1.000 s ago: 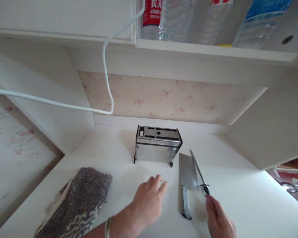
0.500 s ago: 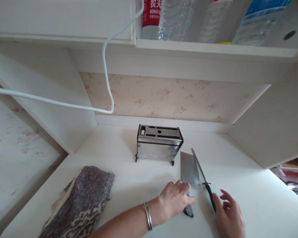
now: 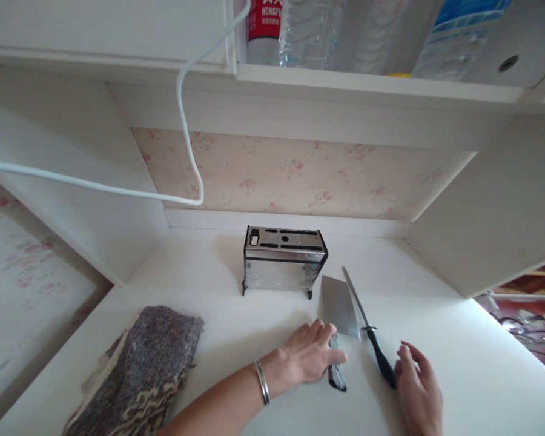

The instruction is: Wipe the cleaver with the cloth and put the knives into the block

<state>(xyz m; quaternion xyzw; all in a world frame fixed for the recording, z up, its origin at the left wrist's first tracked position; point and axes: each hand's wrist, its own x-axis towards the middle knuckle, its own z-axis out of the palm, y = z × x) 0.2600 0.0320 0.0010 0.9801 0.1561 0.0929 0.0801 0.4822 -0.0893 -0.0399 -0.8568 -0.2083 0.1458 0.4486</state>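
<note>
Evidently, in the head view, the hold on the sharpening rod (image 3: pixel 376 348) has been given up: its handle was gripped by the right hand (image 3: pixel 420 387) one second ago, and the rod is now left lying at right of centre. The right hand is empty, fingers loosely curled, beside the handle's end; contact cannot be confirmed. Over the same second the left hand (image 3: pixel 311 354) has been brought across, from bare surface (image 3: pixel 436 290) to the handle of the cleaver (image 3: pixel 340 306), and is laid over it; how firmly the handle is clasped cannot be told. The cleaver is found flat on the surface, right of centre. Attention is judged to have been shifted from rod to cleaver.

Count: hands, two; cleaver, one; rod, one; slotted metal knife block (image 3: pixel 284 272), one, mid-frame; patterned cloth (image 3: pixel 154 351), one, lower left; bracelet (image 3: pixel 262 383), one; white cable (image 3: pixel 188 136), one, upper left; bottles (image 3: pixel 264 30), at least four, upper right, cut by the frame.
</note>
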